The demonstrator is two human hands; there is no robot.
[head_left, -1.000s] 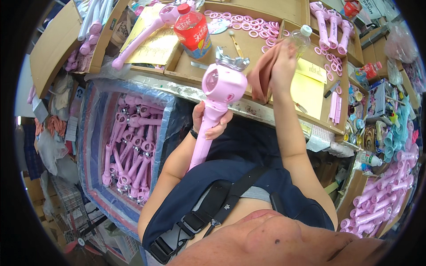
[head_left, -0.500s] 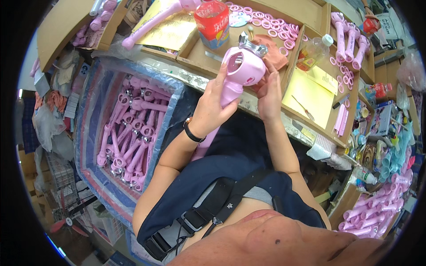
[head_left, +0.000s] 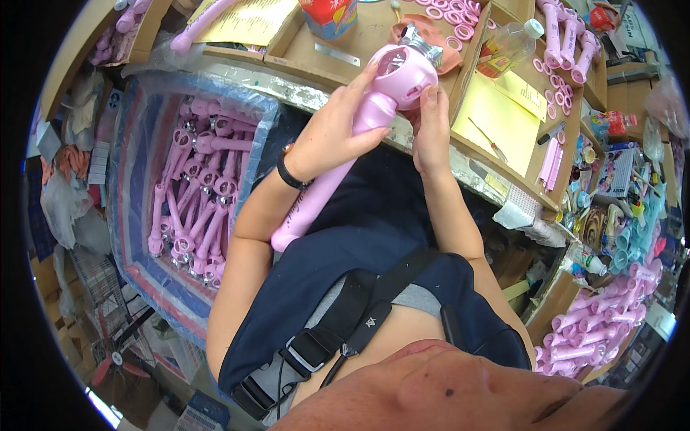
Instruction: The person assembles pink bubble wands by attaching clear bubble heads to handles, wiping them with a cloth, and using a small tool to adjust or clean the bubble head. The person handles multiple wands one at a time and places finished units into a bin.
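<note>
Held slantwise before me is a pink toy wand [head_left: 316, 197] with a long handle, a round head with an oval window and a silver gem-shaped top. My left hand [head_left: 334, 133] is wrapped round the wand below its head, thumb on the near side. At the head's right side, my right hand [head_left: 431, 133] presses its fingers against the pink shell beside a small slot; its thumb is partly hidden. The wand's lower end rests near my lap. Just behind the silver top lies a crumpled orange cloth [head_left: 449, 61] on the workbench.
A blue striped bag [head_left: 129, 201] full of similar wands stands at left. On the bench are a red tub [head_left: 330, 18], a metal strip [head_left: 336, 54], pink rings [head_left: 460, 16], a plastic bottle [head_left: 512, 49] and a screwdriver [head_left: 489, 138]. More pink wand parts [head_left: 596, 316] fill a box at lower right.
The wand has tilted further over to the right, its lower handle coming into sight. Both hands stay on it, my right fingers now closer against the head. The whole view has shifted slightly.
</note>
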